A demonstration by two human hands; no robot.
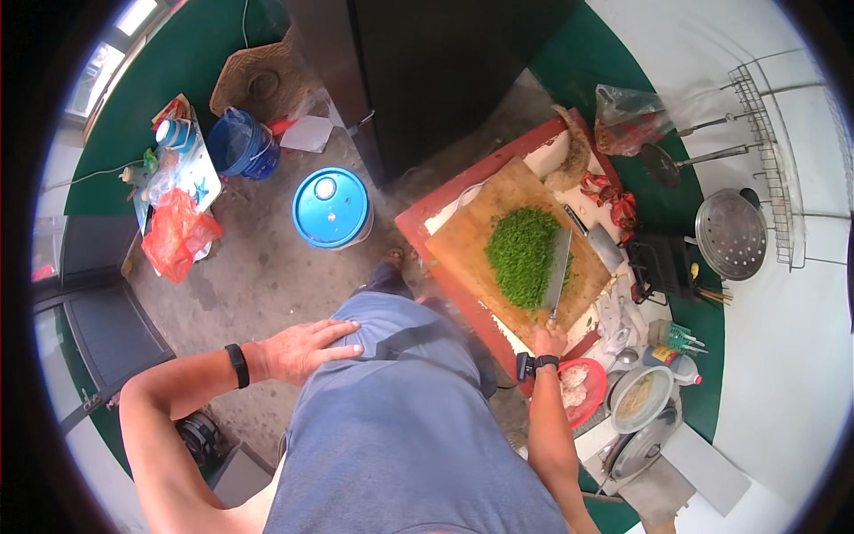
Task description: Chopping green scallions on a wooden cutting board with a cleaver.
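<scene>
My right hand (pixel 550 340) grips the handle of a cleaver (pixel 559 270), whose broad blade stands on edge against the right side of a pile of finely chopped green herbs or leaves (pixel 524 257). The pile lies on a large wooden cutting board (pixel 460 243), with small green bits scattered around it. A second cleaver (pixel 604 248) lies flat by the board's right edge. My left hand (pixel 303 350) rests on the blue shirt (pixel 407 414) at my waist, fingers apart and holding nothing.
Right of my wrist sit a red bowl (pixel 599 390) of pale food and a clear bowl (pixel 640 400). A black knife block or rack (pixel 660 263) stands behind the board. A blue-lidded bucket (pixel 343 217) and a blue pail (pixel 247 147) are on the floor, left. A steamer plate (pixel 730 233) hangs on the wall.
</scene>
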